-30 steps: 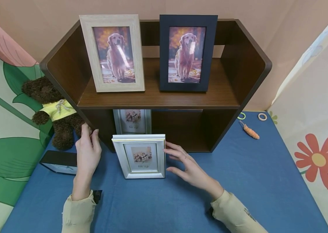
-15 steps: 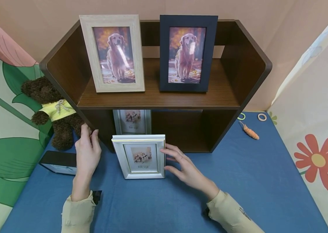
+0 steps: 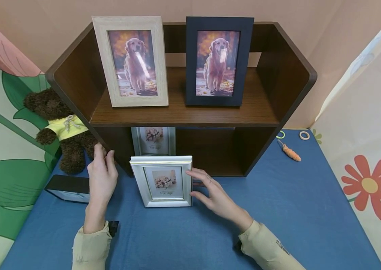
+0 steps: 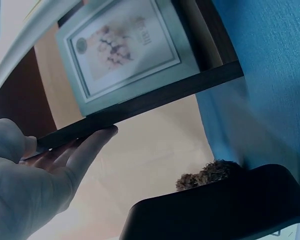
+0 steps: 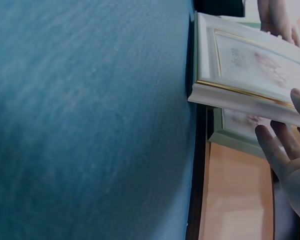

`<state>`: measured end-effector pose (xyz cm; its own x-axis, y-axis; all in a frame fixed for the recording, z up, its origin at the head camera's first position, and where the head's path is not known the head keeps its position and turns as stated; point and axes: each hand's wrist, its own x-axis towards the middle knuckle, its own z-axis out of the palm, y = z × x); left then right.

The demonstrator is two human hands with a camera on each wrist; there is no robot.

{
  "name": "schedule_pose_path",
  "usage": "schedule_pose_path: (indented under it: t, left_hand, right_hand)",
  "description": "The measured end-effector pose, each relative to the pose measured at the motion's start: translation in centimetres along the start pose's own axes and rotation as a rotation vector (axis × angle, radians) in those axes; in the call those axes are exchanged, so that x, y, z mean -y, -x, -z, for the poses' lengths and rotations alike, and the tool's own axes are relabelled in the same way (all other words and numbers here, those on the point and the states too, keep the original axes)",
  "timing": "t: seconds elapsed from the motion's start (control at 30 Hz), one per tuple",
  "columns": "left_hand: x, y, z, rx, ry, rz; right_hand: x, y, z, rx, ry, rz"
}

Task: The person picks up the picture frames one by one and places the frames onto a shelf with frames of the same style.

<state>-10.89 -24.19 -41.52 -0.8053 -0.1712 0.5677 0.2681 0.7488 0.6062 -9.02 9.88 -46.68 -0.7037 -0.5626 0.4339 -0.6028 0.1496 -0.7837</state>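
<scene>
A small white picture frame (image 3: 166, 198) with a flower print stands upright in front of the shelf. My right hand (image 3: 215, 197) is at its right edge, one fingertip over the front border, the other fingers loosely spread beside it. A brown two-tier shelf (image 3: 190, 116) rises behind. My left hand (image 3: 103, 174) grips the front edge of its left side panel, thumb on one face and fingers on the other, as the left wrist view shows. A grey-green picture frame (image 4: 130, 50) stands inside the lower tier, partly hidden behind the white one in the head view.
On the upper tier stand a cream picture frame (image 3: 136, 101) and a navy picture frame (image 3: 214, 100). Left of the shelf are a teddy bear (image 3: 70, 129) and a black box (image 3: 68, 183). To the right lie a toy carrot (image 3: 291, 152) and two rings (image 3: 304, 135).
My right hand has shifted slightly left, so a fingertip overlaps the white frame's border more. My left hand, the shelf and the frames hold their places.
</scene>
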Motion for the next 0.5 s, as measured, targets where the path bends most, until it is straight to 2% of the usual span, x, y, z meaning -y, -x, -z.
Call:
schedule_pose_path:
  t: [0.5]
  left_hand:
    - [-0.17,0.02,-0.09,-0.003,-0.006,0.003]
  right_hand:
    - [-0.02,-0.07,-0.34,-0.027,-0.037,-0.03]
